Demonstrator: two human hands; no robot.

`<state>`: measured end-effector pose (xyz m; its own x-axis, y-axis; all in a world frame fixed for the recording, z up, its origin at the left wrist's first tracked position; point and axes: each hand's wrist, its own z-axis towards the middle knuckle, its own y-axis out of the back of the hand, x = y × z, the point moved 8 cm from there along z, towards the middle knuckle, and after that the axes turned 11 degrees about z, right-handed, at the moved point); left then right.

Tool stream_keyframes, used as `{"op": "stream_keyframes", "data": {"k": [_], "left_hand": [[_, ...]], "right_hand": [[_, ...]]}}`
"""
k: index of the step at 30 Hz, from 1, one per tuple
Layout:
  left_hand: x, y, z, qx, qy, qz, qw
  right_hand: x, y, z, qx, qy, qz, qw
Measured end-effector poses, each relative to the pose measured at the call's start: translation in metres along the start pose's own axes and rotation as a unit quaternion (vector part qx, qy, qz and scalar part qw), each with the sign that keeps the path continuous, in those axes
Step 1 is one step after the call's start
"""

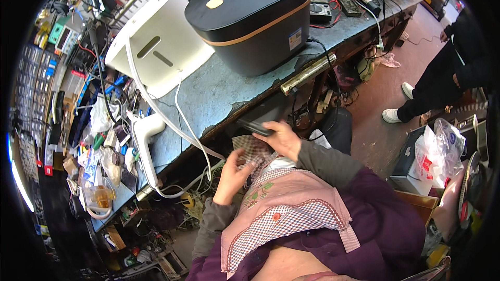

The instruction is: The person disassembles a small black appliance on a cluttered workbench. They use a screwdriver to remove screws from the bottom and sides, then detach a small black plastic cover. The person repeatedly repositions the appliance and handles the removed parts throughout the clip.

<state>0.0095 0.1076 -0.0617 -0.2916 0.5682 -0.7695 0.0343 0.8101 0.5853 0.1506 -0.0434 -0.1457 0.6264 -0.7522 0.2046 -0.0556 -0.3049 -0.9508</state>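
My right hand (284, 140) is closed around one end of a dark, thin phone (255, 126), held low over my lap by the bench's front edge. My left hand (233, 178) hovers to the left of it, fingers loosely bent and apart, with nothing seen in it. Beneath both hands lies the checked cloth of my pink apron (284, 218). On the bench (229, 91) stands a dark grey rice cooker (255, 26) with a copper-coloured band and its lid down. Beside it is a white appliance housing (161, 47) with two slots.
A white hose with a handle (148, 145) hangs over the bench's front edge near my left hand. Tools and small parts crowd the left side. A multimeter (320, 13) with red leads lies at the back right. Another person (453, 67) stands at right, near plastic bags (440, 148).
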Motion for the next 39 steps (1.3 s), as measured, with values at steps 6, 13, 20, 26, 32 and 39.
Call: {"op": "stream_keyframes", "data": {"k": [6,13,20,26,32,39], "left_hand": [[0.031,0.005,0.058,-0.090,0.013,-0.074,0.993],[-0.030,0.041,0.024,-0.164,-0.129,-0.032,0.977],[-0.144,0.086,0.149,-0.226,-0.206,-0.124,0.944],[-0.157,0.078,0.200,-0.183,-0.301,-0.259,0.900],[-0.160,0.075,0.198,-0.248,-0.328,-0.181,0.893],[-0.151,0.077,0.202,-0.279,-0.313,-0.144,0.896]], "right_hand": [[-0.001,-0.036,0.058,0.057,-0.087,-0.594,0.798],[0.244,-0.206,-0.060,-0.072,0.638,-0.696,0.321],[0.321,-0.144,0.033,-0.014,0.405,-0.808,0.427],[0.289,-0.132,-0.016,0.017,0.347,-0.827,0.441],[0.346,-0.087,-0.075,-0.197,0.339,-0.862,0.321],[0.363,-0.163,0.017,-0.141,0.511,-0.787,0.316]]}}
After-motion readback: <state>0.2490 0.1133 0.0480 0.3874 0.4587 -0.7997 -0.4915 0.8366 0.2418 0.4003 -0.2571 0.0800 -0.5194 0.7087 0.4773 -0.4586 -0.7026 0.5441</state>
